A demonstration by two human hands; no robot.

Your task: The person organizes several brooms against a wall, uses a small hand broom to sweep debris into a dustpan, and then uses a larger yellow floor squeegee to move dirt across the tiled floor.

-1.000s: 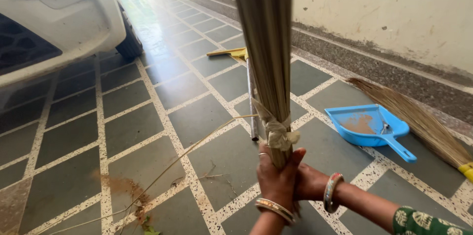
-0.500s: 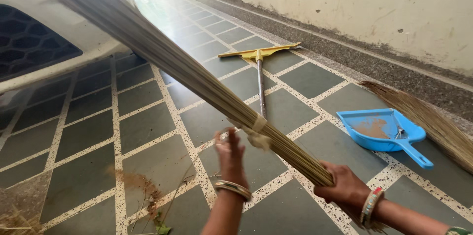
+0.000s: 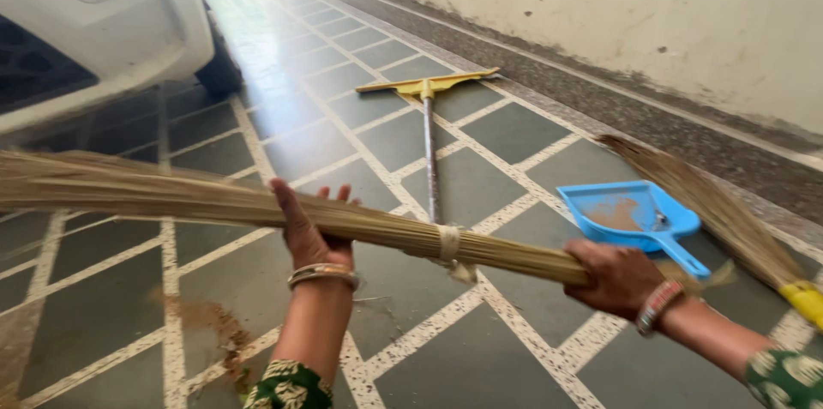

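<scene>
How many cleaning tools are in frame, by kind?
Brooms: 2, a stick broom held level in the left hand and right hand, and a grass broom on the floor by the wall
Squeegee: 1, yellow head
Dustpan: 1, blue
Total: 4

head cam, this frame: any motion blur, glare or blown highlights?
Head view: the stick broom smears toward its left tip, and the left hand is slightly soft; the right hand and blue dustpan are fairly sharp. Daylight glares off the tiled floor at the top, and the white car bumper is nearly blown out.
</scene>
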